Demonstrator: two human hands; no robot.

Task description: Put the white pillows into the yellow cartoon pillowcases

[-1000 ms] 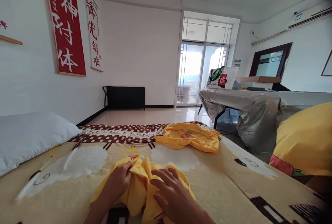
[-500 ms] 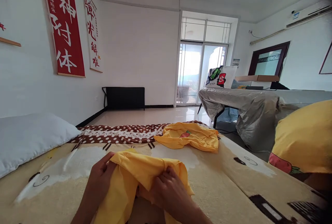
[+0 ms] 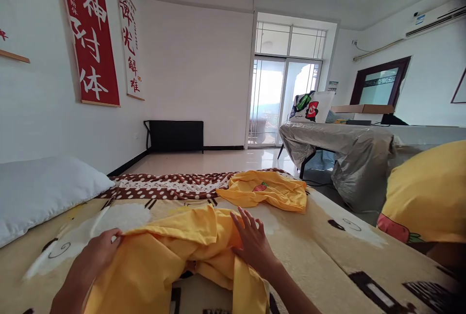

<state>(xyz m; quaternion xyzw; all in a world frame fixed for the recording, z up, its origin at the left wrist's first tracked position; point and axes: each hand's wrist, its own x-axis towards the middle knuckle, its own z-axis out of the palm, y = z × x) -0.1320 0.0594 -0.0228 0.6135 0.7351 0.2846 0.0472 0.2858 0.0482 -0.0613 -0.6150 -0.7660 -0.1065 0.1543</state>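
A crumpled yellow pillowcase (image 3: 145, 256) lies across the bed in front of me, its folds bunched up and one end spreading toward the lower left. My left hand (image 3: 100, 251) pinches its upper left edge between thumb and fingers. My right hand (image 3: 255, 239) rests at the right side of the cloth with fingers spread, touching it without gripping. Beyond my hands lies a second yellow pillowcase (image 3: 276, 197), wrinkled and flat, with a printed carrot showing.
A white pillow (image 3: 51, 190) lies at the left edge of the bed. To the right stands a stuffed yellow pillow (image 3: 429, 192) with a carrot print. The beige patterned blanket (image 3: 302, 251) covers the bed. A plastic-draped table (image 3: 338, 134) stands behind.
My left hand has moved left and down, drawing the pillowcase edge with it, so the cloth is spread wider. The right hand has let go of the fabric and opened its fingers.
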